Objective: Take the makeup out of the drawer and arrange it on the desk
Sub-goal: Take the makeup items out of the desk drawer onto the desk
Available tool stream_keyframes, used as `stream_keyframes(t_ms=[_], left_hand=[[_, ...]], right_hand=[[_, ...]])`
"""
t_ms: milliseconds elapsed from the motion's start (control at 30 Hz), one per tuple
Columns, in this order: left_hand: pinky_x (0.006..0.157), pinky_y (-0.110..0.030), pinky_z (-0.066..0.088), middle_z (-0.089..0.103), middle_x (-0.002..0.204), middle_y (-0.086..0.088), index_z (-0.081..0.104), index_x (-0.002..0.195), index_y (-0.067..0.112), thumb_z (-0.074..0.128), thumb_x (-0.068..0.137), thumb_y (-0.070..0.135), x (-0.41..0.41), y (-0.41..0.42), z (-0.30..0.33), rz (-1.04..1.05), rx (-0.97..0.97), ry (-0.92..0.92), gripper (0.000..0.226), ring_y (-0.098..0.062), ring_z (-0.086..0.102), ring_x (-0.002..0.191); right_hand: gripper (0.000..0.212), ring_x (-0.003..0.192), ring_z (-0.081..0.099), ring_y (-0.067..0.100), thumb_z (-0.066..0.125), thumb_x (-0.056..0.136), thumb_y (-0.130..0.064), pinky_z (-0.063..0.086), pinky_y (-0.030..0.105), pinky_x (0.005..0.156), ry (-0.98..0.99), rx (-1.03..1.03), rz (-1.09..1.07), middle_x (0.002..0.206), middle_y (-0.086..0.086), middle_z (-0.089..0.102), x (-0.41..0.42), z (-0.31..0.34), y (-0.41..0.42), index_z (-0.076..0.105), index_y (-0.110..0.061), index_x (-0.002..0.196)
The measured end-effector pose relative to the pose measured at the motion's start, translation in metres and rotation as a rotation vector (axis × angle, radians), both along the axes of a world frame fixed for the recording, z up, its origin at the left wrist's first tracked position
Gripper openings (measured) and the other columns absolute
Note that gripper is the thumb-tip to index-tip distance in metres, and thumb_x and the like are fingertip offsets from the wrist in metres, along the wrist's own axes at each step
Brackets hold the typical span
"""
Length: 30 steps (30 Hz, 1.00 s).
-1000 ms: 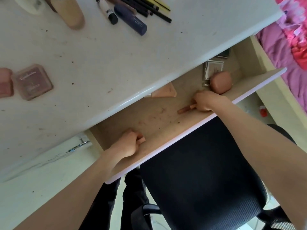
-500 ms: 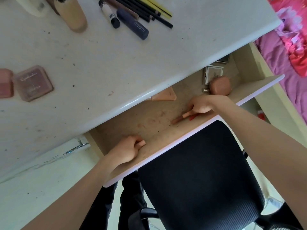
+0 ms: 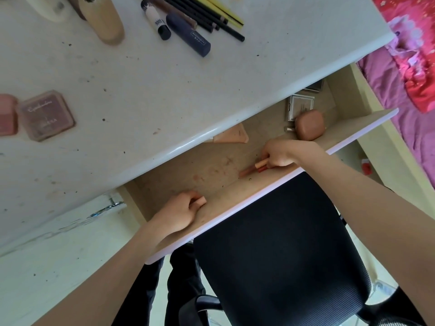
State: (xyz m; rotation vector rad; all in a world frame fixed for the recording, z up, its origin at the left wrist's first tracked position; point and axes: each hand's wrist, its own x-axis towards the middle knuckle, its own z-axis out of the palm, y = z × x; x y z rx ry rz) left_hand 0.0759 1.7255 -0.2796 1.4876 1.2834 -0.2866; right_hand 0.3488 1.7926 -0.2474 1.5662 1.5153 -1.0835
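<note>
Both hands in open drawer [image 3: 221, 175]. Right grip [image 3: 279, 155] curled round lipstick tubes [image 3: 257, 167]; left grip [image 3: 181, 211] clasps one pink tube [image 3: 200, 200].

Both bare forearms reach forward and down, the left hand [image 3: 180, 211] with fingers curled round something small, the right hand [image 3: 279, 154] pinching 2 thin sticks.
</note>
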Motion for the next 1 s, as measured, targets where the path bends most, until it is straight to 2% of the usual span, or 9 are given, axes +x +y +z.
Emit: stream_keyframes(t_ms=[133,233,300,433,533,667,833,933,1000], left_hand=[[0.074,-0.018,0.041,0.059,0.088,0.015,0.058,0.111,0.024,0.042,0.096,0.041,0.001,0.002,0.010,0.018,0.110,-0.046,0.028,-0.005,0.058,0.087],[0.061,-0.009,0.038,0.056,0.084,0.024,0.057,0.111,0.029,0.046,0.094,0.042,0.003,0.003,0.023,0.060,0.160,-0.126,0.025,0.004,0.056,0.076],[0.056,-0.012,0.042,0.058,0.084,0.025,0.057,0.109,0.033,0.050,0.092,0.039,0.003,0.003,0.034,0.084,0.127,-0.197,0.019,0.000,0.058,0.074],[0.059,-0.019,0.052,0.068,0.077,0.010,0.062,0.098,0.036,0.056,0.090,0.031,0.005,0.010,0.060,0.187,-0.030,-0.325,0.011,-0.007,0.063,0.064],[0.062,-0.016,0.051,0.072,0.081,0.010,0.063,0.101,0.036,0.058,0.090,0.019,0.007,0.024,0.083,0.367,-0.127,-0.414,0.021,-0.004,0.064,0.064],[0.069,-0.023,0.056,0.072,0.085,0.001,0.066,0.104,0.016,0.061,0.085,0.003,0.008,0.060,0.112,0.576,-0.042,-0.514,0.024,-0.014,0.069,0.076],[0.087,-0.037,0.054,0.068,0.098,-0.013,0.060,0.108,0.007,0.068,0.079,0.003,0.020,0.120,0.126,0.944,0.084,-0.459,0.030,-0.023,0.068,0.086],[0.088,-0.038,0.052,0.060,0.112,-0.009,0.055,0.108,0.014,0.072,0.077,0.012,0.032,0.154,0.120,0.972,0.205,-0.331,0.035,-0.023,0.064,0.097],[0.088,-0.038,0.052,0.059,0.106,-0.004,0.053,0.106,0.013,0.071,0.077,0.014,0.040,0.169,0.117,0.961,0.279,-0.282,0.035,-0.023,0.062,0.098]], right_hand=[[0.018,0.065,0.046,0.013,0.050,0.093,-0.019,0.032,0.023,0.056,0.054,-0.019,-0.049,0.073,0.000,0.052,-0.011,0.000,-0.002,0.058,-0.011,0.078],[0.019,0.066,0.044,0.015,0.048,0.093,-0.019,0.031,0.025,0.057,0.138,0.025,-0.078,0.077,0.003,0.052,-0.020,0.010,-0.003,0.061,-0.006,0.090],[0.020,0.066,0.044,0.015,0.049,0.093,-0.021,0.031,0.025,0.058,0.209,0.077,-0.094,0.077,0.001,0.052,-0.024,0.023,-0.003,0.063,-0.008,0.100],[0.013,0.062,0.049,0.010,0.053,0.092,-0.024,0.035,0.022,0.060,0.396,0.151,-0.184,0.073,-0.006,0.062,-0.026,0.056,-0.006,0.065,-0.020,0.089],[0.014,0.065,0.059,0.000,0.053,0.093,-0.025,0.046,0.016,0.065,0.605,0.174,-0.384,0.074,-0.012,0.067,-0.027,0.083,-0.005,0.062,-0.035,0.089],[0.017,0.064,0.056,0.007,0.051,0.095,-0.018,0.049,0.016,0.062,0.872,0.279,-0.800,0.074,-0.001,0.060,-0.031,0.103,0.014,0.065,-0.013,0.103],[0.018,0.064,0.058,0.006,0.049,0.093,-0.009,0.051,0.017,0.062,0.698,0.698,-0.888,0.085,0.005,0.061,-0.059,0.107,0.062,0.062,-0.006,0.106],[0.022,0.073,0.060,0.015,0.048,0.092,-0.007,0.054,0.025,0.073,0.556,0.813,-0.889,0.086,0.010,0.062,-0.071,0.102,0.095,0.063,-0.005,0.107],[0.025,0.079,0.060,0.024,0.047,0.090,-0.006,0.052,0.030,0.073,0.465,0.867,-0.851,0.092,0.016,0.064,-0.075,0.097,0.113,0.065,-0.004,0.108]])
